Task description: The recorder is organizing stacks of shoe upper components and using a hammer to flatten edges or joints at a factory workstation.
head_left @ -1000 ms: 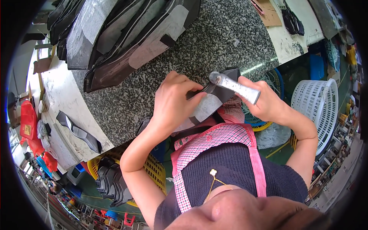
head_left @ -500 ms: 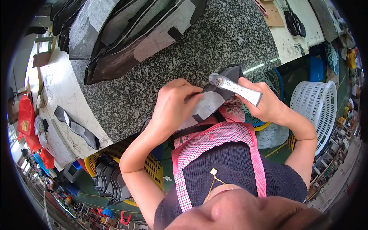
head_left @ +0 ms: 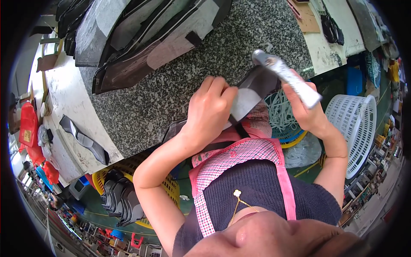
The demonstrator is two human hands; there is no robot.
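Note:
A hammer [head_left: 293, 79] with a white-wrapped handle is in my right hand [head_left: 310, 111], its fingers closed round the grip. The metal head is raised above the granite slab's near edge, apart from the work and slightly blurred. Below it lies a dark, leather-like piece [head_left: 247, 102] with a light grey patch, reaching over the slab's edge toward my apron. My left hand [head_left: 210, 103] is closed on this piece, its fingers curled at the left side of the patch. The thumb and the fingertips are partly hidden.
Large dark panels with grey backing [head_left: 171, 51] are stacked on the granite slab [head_left: 141, 111] at the far left. Another dark piece [head_left: 83, 139] lies on the white table. A yellow basket [head_left: 173, 192] and a white basket [head_left: 349, 128] stand below, either side of me.
My right hand has lifted the hammer off the dark piece, up and to the right. My left hand has shifted right along the piece, its fingers curling more.

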